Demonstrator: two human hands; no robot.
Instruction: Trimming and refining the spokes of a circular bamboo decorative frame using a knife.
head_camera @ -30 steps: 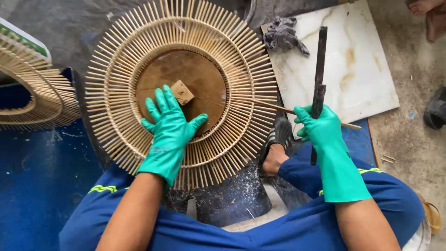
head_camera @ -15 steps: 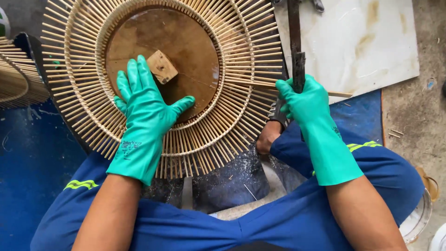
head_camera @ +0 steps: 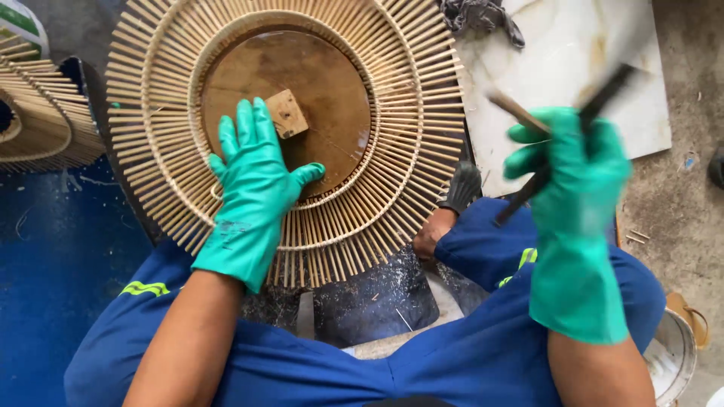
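Left hand [head_camera: 253, 177] flat, fingers spread, on one round bamboo-slat frame [head_camera: 286, 132]. Right hand [head_camera: 569, 169] closed around one dark blade [head_camera: 603, 94] and one stick [head_camera: 516, 111], both blurred.

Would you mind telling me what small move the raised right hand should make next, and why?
Probably bring the right hand down toward the rim of the round bamboo frame. It hangs blurred off to the side, gripping a dark tool and a thin stick, clear of the frame, while the left hand lies flat on the frame's inner ring.
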